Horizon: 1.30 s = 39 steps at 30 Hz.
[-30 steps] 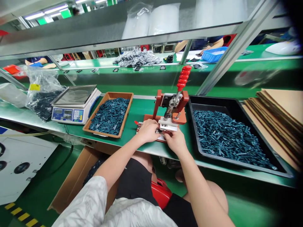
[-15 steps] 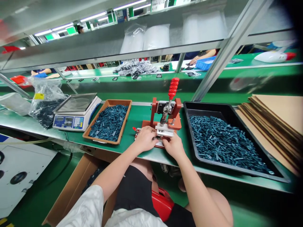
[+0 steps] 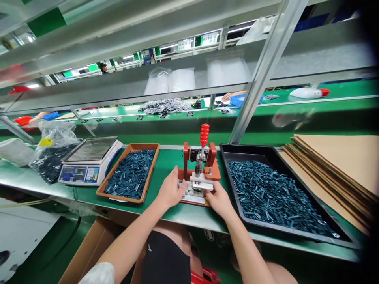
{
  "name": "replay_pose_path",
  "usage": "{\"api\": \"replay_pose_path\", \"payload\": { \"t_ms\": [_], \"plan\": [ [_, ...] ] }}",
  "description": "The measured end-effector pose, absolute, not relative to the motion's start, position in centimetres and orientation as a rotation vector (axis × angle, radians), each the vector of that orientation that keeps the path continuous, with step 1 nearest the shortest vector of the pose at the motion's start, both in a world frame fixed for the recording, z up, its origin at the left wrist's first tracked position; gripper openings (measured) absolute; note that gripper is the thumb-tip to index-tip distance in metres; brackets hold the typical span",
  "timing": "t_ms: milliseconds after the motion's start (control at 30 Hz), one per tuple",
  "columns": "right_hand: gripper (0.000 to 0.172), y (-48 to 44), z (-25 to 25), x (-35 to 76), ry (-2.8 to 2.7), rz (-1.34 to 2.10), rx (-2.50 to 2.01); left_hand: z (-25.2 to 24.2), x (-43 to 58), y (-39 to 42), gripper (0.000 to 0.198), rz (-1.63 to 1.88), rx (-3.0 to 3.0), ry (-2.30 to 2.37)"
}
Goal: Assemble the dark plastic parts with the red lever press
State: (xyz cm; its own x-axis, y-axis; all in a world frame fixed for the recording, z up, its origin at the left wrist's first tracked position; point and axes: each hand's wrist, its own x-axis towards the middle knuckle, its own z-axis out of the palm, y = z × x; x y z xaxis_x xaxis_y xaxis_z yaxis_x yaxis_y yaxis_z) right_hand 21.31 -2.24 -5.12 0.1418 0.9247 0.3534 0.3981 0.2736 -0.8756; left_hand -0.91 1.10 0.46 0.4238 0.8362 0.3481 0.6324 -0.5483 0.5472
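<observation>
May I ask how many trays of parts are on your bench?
2: a brown tray left of the hand press, a black tray right of it.

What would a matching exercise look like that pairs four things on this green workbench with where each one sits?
Things:
1. Weighing scale
2. Brown tray
3. Black tray
4. Red-handled hand press

Places:
A. Touched by the left hand and right hand
B. Beside the cardboard stack
C. Beside the plastic bag
D. Between the scale and the press

Pairs: 1C, 2D, 3B, 4A
</observation>
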Motion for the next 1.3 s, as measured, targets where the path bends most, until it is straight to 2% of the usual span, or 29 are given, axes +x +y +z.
{"api": "replay_pose_path", "payload": {
  "t_ms": [100, 333, 500, 667, 767, 867, 1000, 1167, 1300],
  "plan": [
    [0.033, -1.6, -5.8, 22.1, -1.429, 0.729, -1.34, 0.9, -1.0, 0.8, 0.071, 0.807, 2.358, 1.212],
    [0.031, -2.5, -4.7, 21.5, -1.506, 0.638, -1.351, -0.4, -0.7, 0.8, 0.044, 1.1, 2.143, 1.196],
    [0.03, -2.7, -4.2, 21.0, -1.532, 0.631, -1.368, -1.2, -0.2, 0.9, 0.043, 1.185, 2.023, 1.228],
    [0.031, -2.9, -4.0, 20.5, -1.532, 0.485, -1.376, -1.4, -0.2, 1.2, 0.044, 1.339, 1.854, 1.166],
    [0.027, -3.4, -4.2, 20.6, -1.499, 0.571, -1.4, -1.5, -0.6, 0.9, 0.043, 1.394, 1.781, 1.223],
    [0.031, -3.8, -4.2, 20.8, -1.489, 0.651, -1.37, -1.5, -1.2, 0.2, 0.046, 1.308, 1.806, 1.24],
    [0.032, -4.2, -3.9, 20.9, -1.601, 0.523, -1.365, -1.8, -1.6, -1.2, 0.054, 1.15, 1.944, 1.253],
    [0.034, -4.4, -3.2, 20.5, -1.651, 0.468, -1.374, -2.6, -1.0, -2.0, 0.077, 1.072, 2.301, 1.419],
    [0.037, -4.1, -3.0, 20.7, -1.645, 0.493, -1.373, -2.6, -0.9, -1.5, 0.087, 1.023, 2.467, 1.442]
  ]
}}
